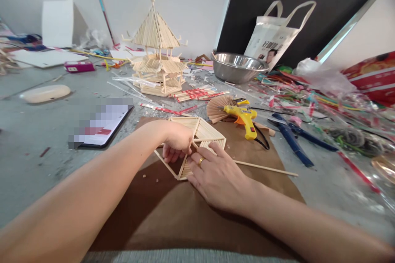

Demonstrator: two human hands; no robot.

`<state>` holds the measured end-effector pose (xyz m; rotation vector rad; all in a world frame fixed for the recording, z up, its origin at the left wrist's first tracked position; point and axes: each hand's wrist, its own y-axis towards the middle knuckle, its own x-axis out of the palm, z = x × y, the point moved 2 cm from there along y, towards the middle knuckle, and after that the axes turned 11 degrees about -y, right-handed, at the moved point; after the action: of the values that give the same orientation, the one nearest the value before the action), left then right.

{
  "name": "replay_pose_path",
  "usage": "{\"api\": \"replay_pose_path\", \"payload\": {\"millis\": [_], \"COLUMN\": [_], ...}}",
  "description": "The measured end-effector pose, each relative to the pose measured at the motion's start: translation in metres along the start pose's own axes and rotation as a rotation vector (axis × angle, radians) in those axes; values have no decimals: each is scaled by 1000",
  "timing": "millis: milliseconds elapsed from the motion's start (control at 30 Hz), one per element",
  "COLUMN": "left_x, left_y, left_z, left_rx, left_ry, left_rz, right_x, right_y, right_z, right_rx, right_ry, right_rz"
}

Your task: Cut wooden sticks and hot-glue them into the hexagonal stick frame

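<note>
A six-sided frame of thin wooden sticks [182, 120] lies on brown paper [173, 213], some of its triangular sections filled with rows of sticks. My left hand [177, 141] reaches into the left side of the frame, wrist bent and fingers curled down; what they grip, if anything, is hidden. Across the frame's lower right rests my right hand [216, 170], its fingers stretched out over the slats and a ring on one of them. A loose stick [268, 168] lies on the paper to the right of that hand.
Behind stands a stick-built pagoda [157, 49]. A yellow glue gun [243, 119], blue pliers [293, 139] and a metal bowl [239, 68] are to the right. A phone [105, 127] and a white oblong case [46, 93] lie left. Scraps clutter the far right.
</note>
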<state>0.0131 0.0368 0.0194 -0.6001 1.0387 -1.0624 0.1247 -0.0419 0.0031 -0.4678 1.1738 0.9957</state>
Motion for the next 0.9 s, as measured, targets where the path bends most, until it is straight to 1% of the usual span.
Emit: {"api": "replay_pose_path", "payload": {"millis": [167, 433, 567, 900], "left_x": [0, 0, -1, -1], "left_y": [0, 2, 3, 3], "left_z": [-1, -3, -4, -4], "left_rx": [9, 18, 39, 26], "left_ry": [3, -1, -20, -5], "left_rz": [0, -19, -18, -10], "right_x": [3, 3, 3, 10], "right_y": [-1, 2, 3, 4], "right_z": [-8, -11, -11, -9], "right_rx": [-3, -16, -12, 13], "right_ry": [-72, -133, -126, -41], "right_rz": [21, 17, 33, -27]}}
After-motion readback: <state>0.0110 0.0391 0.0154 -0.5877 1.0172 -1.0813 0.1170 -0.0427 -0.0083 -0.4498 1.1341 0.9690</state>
